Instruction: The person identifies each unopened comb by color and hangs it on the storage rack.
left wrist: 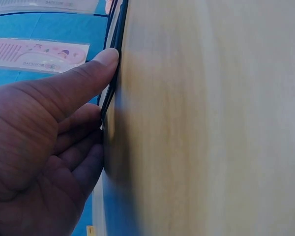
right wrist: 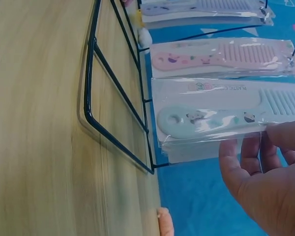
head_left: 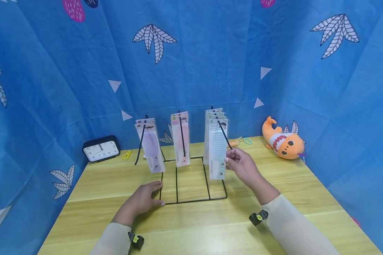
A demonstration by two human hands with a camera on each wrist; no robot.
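Observation:
A black wire display rack (head_left: 193, 201) stands on the table, with packaged combs hanging from its three hooks. My right hand (head_left: 242, 164) pinches the edge of the front pale-green packaged comb (head_left: 217, 152) on the right hook. In the right wrist view the thumb lies at the near face of this comb's clear pack (right wrist: 206, 115), the fingers (right wrist: 231, 155) behind its edge. My left hand (head_left: 142, 199) holds the rack's front left corner, thumb (left wrist: 105, 58) and fingertips against the wire. Purple packaged combs (head_left: 150, 148) hang on the left hook, pink ones (head_left: 181, 141) on the middle hook.
A black-framed clock (head_left: 101, 149) and a yellow clip (head_left: 126, 155) are at the back left. An orange shark plush (head_left: 283, 141), a green ring (head_left: 247, 141) and a small orange item (head_left: 233, 144) lie at the back right. Blue curtain (head_left: 191, 71) surrounds the table.

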